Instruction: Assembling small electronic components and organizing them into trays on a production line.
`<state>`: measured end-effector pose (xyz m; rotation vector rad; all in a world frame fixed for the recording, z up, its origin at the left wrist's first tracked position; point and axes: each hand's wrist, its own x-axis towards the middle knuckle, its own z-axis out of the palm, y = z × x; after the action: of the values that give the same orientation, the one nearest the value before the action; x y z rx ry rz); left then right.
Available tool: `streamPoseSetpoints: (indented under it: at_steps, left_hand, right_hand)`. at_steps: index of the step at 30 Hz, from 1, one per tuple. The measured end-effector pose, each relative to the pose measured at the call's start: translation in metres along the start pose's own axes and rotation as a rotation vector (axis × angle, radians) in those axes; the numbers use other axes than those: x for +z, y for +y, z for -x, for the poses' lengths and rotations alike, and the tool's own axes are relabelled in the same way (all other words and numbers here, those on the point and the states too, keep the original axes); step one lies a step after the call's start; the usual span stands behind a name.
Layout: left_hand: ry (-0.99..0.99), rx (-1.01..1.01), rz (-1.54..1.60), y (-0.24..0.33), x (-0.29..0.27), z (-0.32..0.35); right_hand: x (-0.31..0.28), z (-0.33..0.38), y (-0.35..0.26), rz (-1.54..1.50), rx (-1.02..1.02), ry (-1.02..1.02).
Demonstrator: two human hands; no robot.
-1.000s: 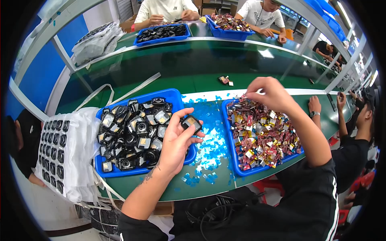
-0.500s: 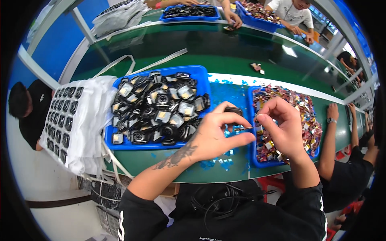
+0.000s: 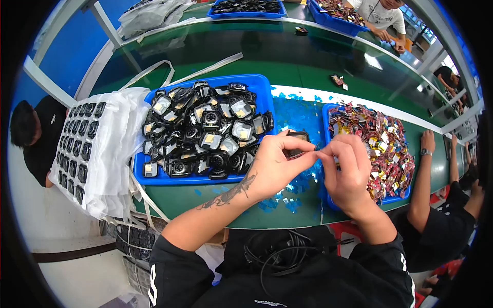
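The fingers (image 3: 296, 146) of the left hand (image 3: 273, 168) are bent around a black watch case (image 3: 300, 136), its dark upper part showing past the index finger, while thumb and index point to three o'clock. The right hand (image 3: 351, 167) comes in from that side with its fingertips drawn together in a pinch, meeting the left fingertips; whether a small part sits between them cannot be told. Beneath the hands, from twelve round to seven o'clock, blue film pieces (image 3: 290, 201) are strewn over the green counter (image 3: 251, 219). Just beside the hands at ten o'clock is a blue tray (image 3: 266, 91) heaped with black watch cases (image 3: 209, 119), many showing pale squares. Close by at three o'clock is a second blue tray (image 3: 326, 122), piled with small red, yellow and silvery parts (image 3: 384, 150). Further out at nine o'clock leans a white stack (image 3: 108, 169) whose face carries rows of black cases (image 3: 77, 146). Past a white strip (image 3: 334, 99), a small loose part (image 3: 339, 81) lies on the glossy green surface (image 3: 231, 54) near twelve o'clock. At the far edge are filled trays toward eleven and twelve, and a co-worker in a white shirt (image 3: 379, 16) at one o'clock.
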<state>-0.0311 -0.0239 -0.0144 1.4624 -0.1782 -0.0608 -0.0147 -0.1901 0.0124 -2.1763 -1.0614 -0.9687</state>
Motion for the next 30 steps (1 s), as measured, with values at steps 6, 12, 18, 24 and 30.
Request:
streamPoseSetpoints:
  at_steps: [6,12,18,24,30]
  left_hand:
    - [-0.018,0.010,-0.076,0.000,-0.002,0.000]
    - [0.003,0.123,-0.118,-0.002,0.002,0.004]
    - [0.012,-0.095,-0.057,-0.003,-0.001,0.001]
    - [0.089,0.003,-0.077,-0.002,-0.007,-0.003]
    - [-0.046,0.072,0.017,-0.001,-0.007,0.000]
  right_hand:
    - [-0.008,0.001,0.007,-0.440,0.532,-0.059]
    - [-0.009,-0.003,0.013,-0.483,0.436,-0.224]
    - [0.000,0.004,0.002,-0.034,0.023,-0.081]
    - [-0.015,-0.007,0.003,-0.226,0.529,-0.352]
    - [-0.011,-0.002,0.009,-0.691,0.640,-0.259]
